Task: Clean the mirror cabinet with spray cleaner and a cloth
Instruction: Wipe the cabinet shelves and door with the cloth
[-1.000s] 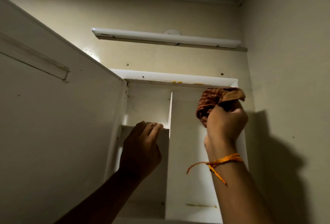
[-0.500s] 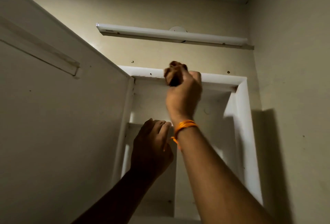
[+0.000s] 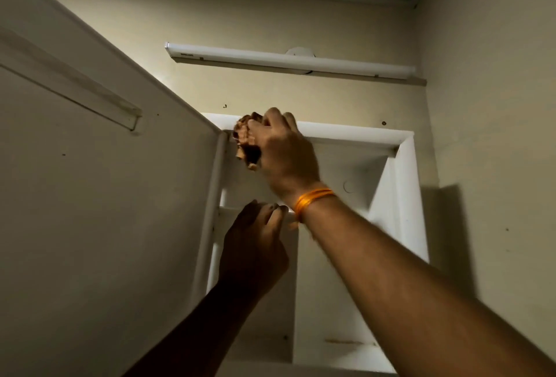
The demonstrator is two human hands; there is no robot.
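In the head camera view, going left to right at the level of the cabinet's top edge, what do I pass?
Open cabinet door → bunched cloth → right hand gripping it → cabinet top frame → side wall.

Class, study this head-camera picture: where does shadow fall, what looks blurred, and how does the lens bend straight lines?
Head view: dim, warm light. The left hand lies in deep shadow. The right hand and its cloth are brighter but slightly blurred. The cabinet throws a dark shadow on the right wall. The wide lens makes the cabinet door lean steeply.
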